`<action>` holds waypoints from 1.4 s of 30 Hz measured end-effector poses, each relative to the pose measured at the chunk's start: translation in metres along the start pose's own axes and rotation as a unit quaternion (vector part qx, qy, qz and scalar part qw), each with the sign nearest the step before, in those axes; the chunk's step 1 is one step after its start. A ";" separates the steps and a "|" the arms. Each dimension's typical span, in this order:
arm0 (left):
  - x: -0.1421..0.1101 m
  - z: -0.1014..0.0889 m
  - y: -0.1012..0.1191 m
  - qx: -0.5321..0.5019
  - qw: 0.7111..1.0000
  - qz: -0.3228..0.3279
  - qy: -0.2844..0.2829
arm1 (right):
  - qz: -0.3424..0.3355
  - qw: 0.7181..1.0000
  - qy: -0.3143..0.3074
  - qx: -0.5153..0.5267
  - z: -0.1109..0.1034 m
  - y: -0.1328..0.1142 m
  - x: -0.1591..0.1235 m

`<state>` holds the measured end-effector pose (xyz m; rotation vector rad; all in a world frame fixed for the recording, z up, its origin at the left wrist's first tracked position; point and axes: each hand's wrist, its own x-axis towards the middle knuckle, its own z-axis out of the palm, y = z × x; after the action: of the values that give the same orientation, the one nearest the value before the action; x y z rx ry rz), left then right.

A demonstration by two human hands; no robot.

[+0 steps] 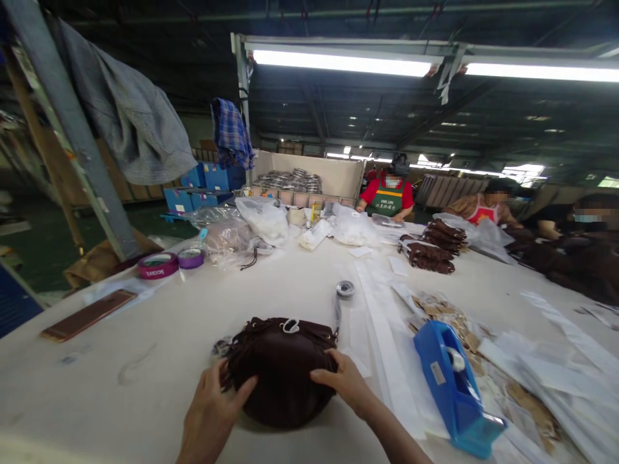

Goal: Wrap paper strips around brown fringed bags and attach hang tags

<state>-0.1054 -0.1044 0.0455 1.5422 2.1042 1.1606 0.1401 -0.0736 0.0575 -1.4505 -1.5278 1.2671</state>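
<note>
A dark brown handbag (285,377) with a gathered top and a pale ring-shaped piece at its front stands on the white table in front of me. My left hand (215,403) grips its left side, thumb on the front and fingers around the edge. On the opposite side, my right hand (345,380) holds the bag with the thumb on its face and fingers at the upper edge. A strap wrapped in clear film runs from the bag's right top to a small grey coil (345,290) on the table.
A blue tape dispenser (452,386) stands at the right by scattered paper and brown tags. Purple tape rolls (158,265) and a brown phone-like slab (89,314) lie left. Plastic-wrapped bundles (264,222) and stacked brown bags (432,245) are further back. Several people (387,193) work across the table.
</note>
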 end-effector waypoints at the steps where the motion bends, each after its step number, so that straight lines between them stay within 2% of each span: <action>1: -0.006 0.002 0.002 0.003 1.000 0.003 0.000 | -0.010 1.000 0.011 -0.007 0.001 -0.002 -0.003; 3: -0.007 0.004 0.009 -0.006 1.000 0.013 -0.014 | -0.038 0.999 0.022 -0.033 0.002 -0.008 -0.009; 6: 0.012 -0.001 0.014 -0.076 0.992 0.006 -0.100 | -0.055 0.994 0.037 -0.082 0.001 -0.013 -0.017; 9: 0.036 -0.018 0.006 -0.124 0.969 -0.003 -0.213 | -0.067 0.992 0.073 -0.077 -0.004 -0.013 -0.023; 12: 0.052 -0.037 -0.009 -0.148 0.948 -0.010 -0.280 | -0.072 0.992 0.084 -0.061 -0.011 -0.009 -0.023; 14: 0.061 -0.047 -0.020 -0.134 0.954 -0.029 -0.267 | -0.052 0.992 0.097 -0.067 -0.018 -0.004 -0.020; 16: 0.066 -0.054 -0.031 -0.093 0.975 -0.060 -0.195 | -0.031 0.987 0.135 -0.077 -0.025 0.003 -0.018; 18: 0.064 -0.055 -0.037 -0.052 0.992 -0.075 -0.092 | -0.015 0.977 0.194 -0.086 -0.030 0.010 -0.020; 19: 0.060 -0.053 -0.038 -0.044 0.996 -0.063 -0.048 | -0.019 0.970 0.227 -0.089 -0.030 0.013 -0.022; 21: 0.049 -0.045 -0.033 -0.046 0.999 0.001 0.006 | -0.066 0.956 0.270 -0.096 -0.024 0.015 -0.030; 23: 0.039 -0.033 -0.023 -0.056 0.994 0.093 0.006 | -0.148 0.950 0.253 -0.110 -0.014 0.011 -0.037; 24: 0.037 -0.027 -0.017 -0.059 0.990 0.131 -0.019 | -0.181 0.950 0.226 -0.118 -0.008 0.008 -0.039; 26: 0.039 -0.019 -0.009 -0.062 0.981 0.164 -0.085 | -0.191 0.961 0.161 -0.118 -0.002 0.002 -0.040; 28: 0.047 -0.018 -0.005 -0.066 0.980 0.136 -0.128 | -0.148 0.976 0.132 -0.087 -0.004 -0.001 -0.038; 31: 0.053 -0.023 -0.007 -0.054 0.989 0.047 -0.129 | -0.064 0.981 0.177 -0.053 -0.015 0.003 -0.036; 33: 0.047 -0.025 -0.009 -0.083 0.985 -0.005 -0.150 | -0.018 0.985 0.172 -0.031 -0.017 0.008 -0.039; 36: 0.032 -0.017 -0.011 -0.219 0.953 -0.103 -0.182 | 0.009 0.994 0.101 0.051 -0.006 0.014 -0.043; 39: 0.023 -0.004 -0.008 -0.333 0.910 -0.198 -0.145 | 0.022 0.982 0.115 0.152 0.012 0.011 -0.042; 42: 0.026 0.003 -0.002 -0.381 0.886 -0.230 -0.127 | 0.075 0.961 0.118 0.239 0.016 0.004 -0.036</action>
<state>-0.1148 -0.0806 0.0478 0.7274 1.4368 1.2839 0.1319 -0.1122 0.0536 -1.3503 -0.8888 1.3752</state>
